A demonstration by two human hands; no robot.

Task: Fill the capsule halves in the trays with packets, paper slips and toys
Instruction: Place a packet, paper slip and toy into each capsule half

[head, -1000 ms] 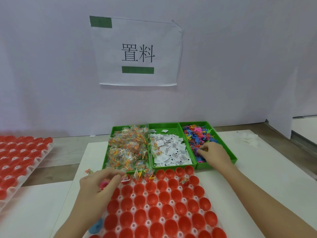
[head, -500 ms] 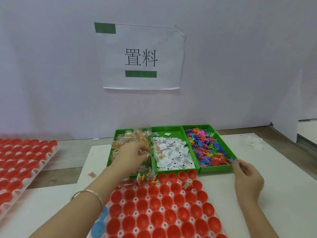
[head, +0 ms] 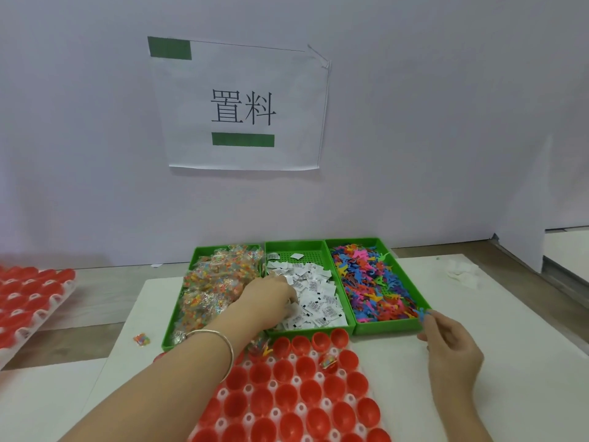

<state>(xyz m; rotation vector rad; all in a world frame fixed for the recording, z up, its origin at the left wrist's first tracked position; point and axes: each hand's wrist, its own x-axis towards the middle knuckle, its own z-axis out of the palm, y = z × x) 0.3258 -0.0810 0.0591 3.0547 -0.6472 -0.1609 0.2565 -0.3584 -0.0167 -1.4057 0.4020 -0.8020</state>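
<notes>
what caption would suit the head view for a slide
Left hand in the paper slips, right hand pinching a blue toy by the red capsule halves.

Quick tally from us: three green bins side by side mid-frame. The packets, paper slips and toys heaped in them are way too many for us to number.

We see two trays of red capsule halves, the near tray at bottom centre and the left tray at the left edge. Both are cut off, so we have no total. We spot two filled halves just below the bins.

Singles:
- one stray packet left of the bins
- one blue toy pinched by the right hand
- one bracelet behind the left hand
- one sign up top, with two green strips
- one white wad at right
</notes>
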